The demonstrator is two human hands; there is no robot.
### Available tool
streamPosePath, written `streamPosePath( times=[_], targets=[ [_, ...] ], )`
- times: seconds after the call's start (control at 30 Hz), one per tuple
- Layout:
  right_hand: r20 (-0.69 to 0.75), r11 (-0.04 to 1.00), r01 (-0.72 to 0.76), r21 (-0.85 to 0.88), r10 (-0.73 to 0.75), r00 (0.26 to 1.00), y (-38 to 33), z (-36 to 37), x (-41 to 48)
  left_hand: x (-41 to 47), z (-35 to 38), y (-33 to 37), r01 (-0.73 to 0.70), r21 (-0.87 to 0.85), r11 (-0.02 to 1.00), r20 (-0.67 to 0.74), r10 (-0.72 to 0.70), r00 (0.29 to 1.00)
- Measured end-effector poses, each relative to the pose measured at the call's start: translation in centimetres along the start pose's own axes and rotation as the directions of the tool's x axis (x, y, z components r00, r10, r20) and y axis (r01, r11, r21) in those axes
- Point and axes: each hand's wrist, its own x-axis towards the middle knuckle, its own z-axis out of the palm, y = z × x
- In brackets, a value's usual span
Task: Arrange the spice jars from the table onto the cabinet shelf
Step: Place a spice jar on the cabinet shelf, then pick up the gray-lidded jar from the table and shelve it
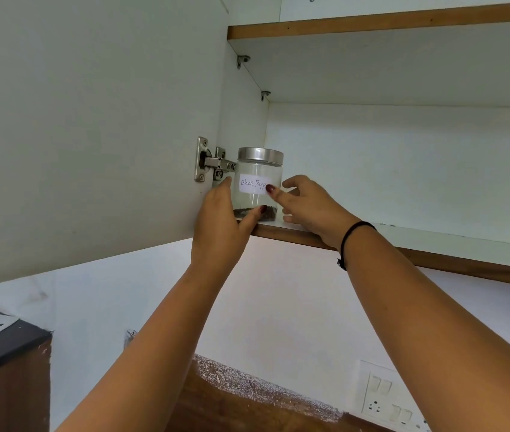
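A clear glass spice jar (258,179) with a silver lid and a white label reading "Black Pepp..." stands at the far left of the lower cabinet shelf (434,241), a thin layer of dark peppercorns in its bottom. My left hand (221,226) grips the jar's left side, thumb across its lower front. My right hand (308,207) touches the jar's right side, thumb on the label, fingers curled behind. No other jars show in this view.
The open cabinet door (85,129) stands at the left, hung on a metal hinge (211,163) right beside the jar. An upper shelf (387,21) runs overhead. Below are a dark cabinet corner (7,363) and a wall switch plate (384,397).
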Motion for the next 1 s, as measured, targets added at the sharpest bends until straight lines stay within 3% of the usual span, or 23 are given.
streamPosePath(
  times=[0.1, 0.2, 0.27, 0.4, 0.67, 0.83, 1.0],
  targets=[
    [-0.179, 0.997, 0.083, -0.002, -0.082, 0.980, -0.1, 0.0, -0.3, -0.6, -0.4, 0.2, -0.015, -0.024, 1.000, 0.016, 0.016, 1.000],
    [-0.401, 0.973, 0.219, 0.074, -0.172, 0.900, -0.3, -0.2, -1.6, -1.4, -1.0, 0.6, -0.035, -0.048, 0.998, 0.010, 0.035, 0.999],
    [-0.458, 0.953, 0.286, 0.100, -0.211, 0.864, -0.4, -0.2, -3.0, -1.7, -1.5, 0.8, -0.053, -0.080, 0.995, -0.027, 0.051, 0.998],
    [-0.431, 0.923, 0.381, 0.057, -0.321, 0.843, -0.1, -0.2, -6.4, -2.5, -2.8, 2.0, -0.099, -0.122, 0.988, -0.101, 0.087, 0.991],
    [-0.378, 0.874, 0.433, 0.222, -0.332, 0.864, 0.5, -0.7, -12.8, -6.6, -4.2, 4.8, -0.089, -0.261, 0.961, -0.092, 0.067, 0.994],
    [-0.333, 0.839, 0.456, 0.296, -0.356, 0.873, 1.7, 0.4, -17.8, -11.9, -4.6, 4.5, 0.010, -0.292, 0.956, -0.037, -0.022, 0.999],
    [-0.239, 0.869, 0.380, 0.318, -0.314, 0.919, 5.3, 3.6, -22.5, -17.8, -5.5, 3.2, 0.143, -0.308, 0.940, 0.047, -0.135, 0.990]
  ],
)
